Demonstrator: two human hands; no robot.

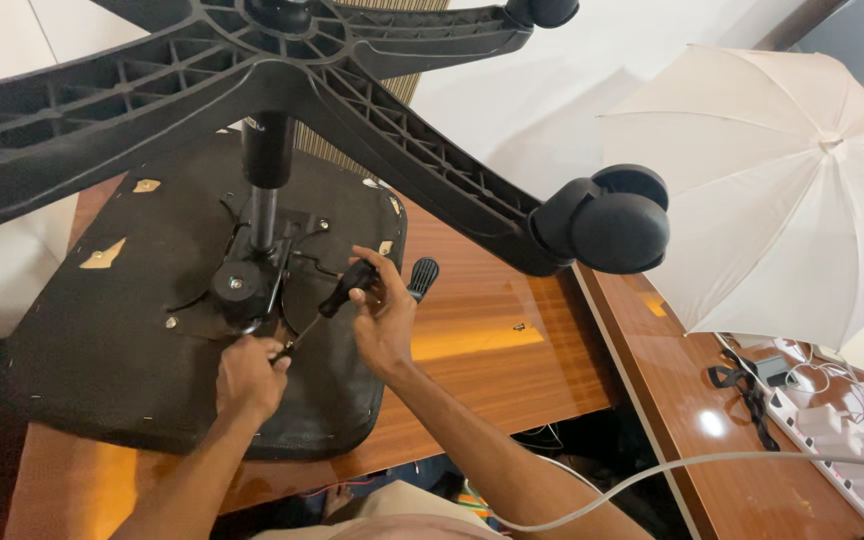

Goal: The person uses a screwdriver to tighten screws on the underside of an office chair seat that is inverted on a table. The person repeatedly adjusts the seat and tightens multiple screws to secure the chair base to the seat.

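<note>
both of our hands work at the underside of an upturned office chair seat (102,340) lying on a wooden table (492,330). our right hand (384,322) is closed around the black handle of a screwdriver (332,300), its shaft slanting down-left toward the metal mechanism plate (252,285). our left hand (249,377) is curled at the tip, fingers pinched there; what they pinch we cannot tell. above us spreads the chair's star base (202,70) with a caster (612,225); a white umbrella (782,190) stands at right.
</note>
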